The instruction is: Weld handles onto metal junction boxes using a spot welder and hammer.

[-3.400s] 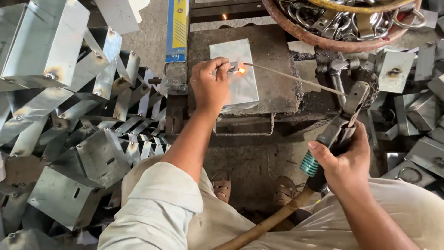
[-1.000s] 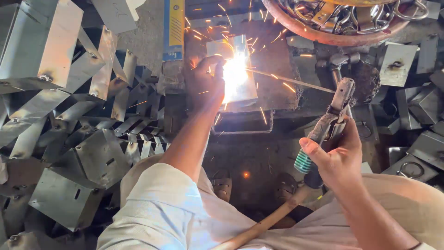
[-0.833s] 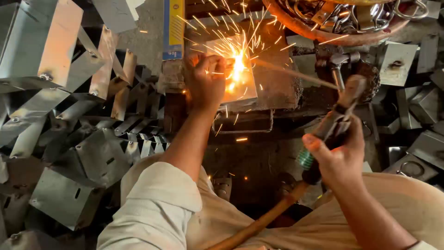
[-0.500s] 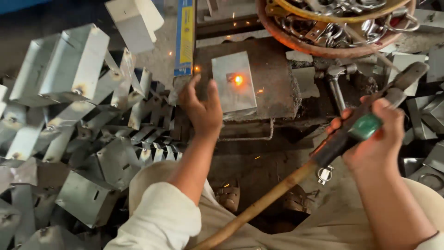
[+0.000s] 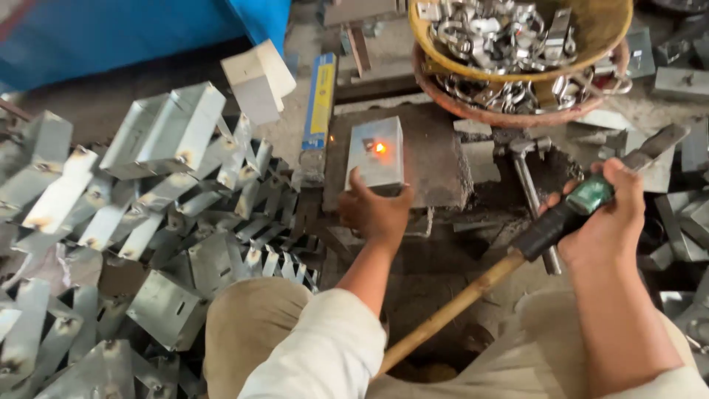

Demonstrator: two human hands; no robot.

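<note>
A small grey sheet-metal box (image 5: 377, 154) lies on a dark steel work plate (image 5: 436, 159), with a glowing orange weld spot on its top. My left hand (image 5: 375, 209) grips the box's near edge. My right hand (image 5: 609, 214) is closed around a welding electrode holder (image 5: 569, 210) with a green handle part, held off to the right, away from the box. Its thick brown cable (image 5: 450, 314) runs down toward my lap.
Many bent sheet-metal boxes and strips (image 5: 148, 222) are piled at the left. Two stacked round baskets (image 5: 517, 66) of small metal fittings stand behind the plate. A hammer (image 5: 528, 185) lies right of the plate. A yellow and blue packet (image 5: 319, 111) rests left of it.
The arc and sparks at the box have stopped, leaving a glowing spot. My right hand has drawn the holder back to the right. My left hand has slid to the box's near edge.
</note>
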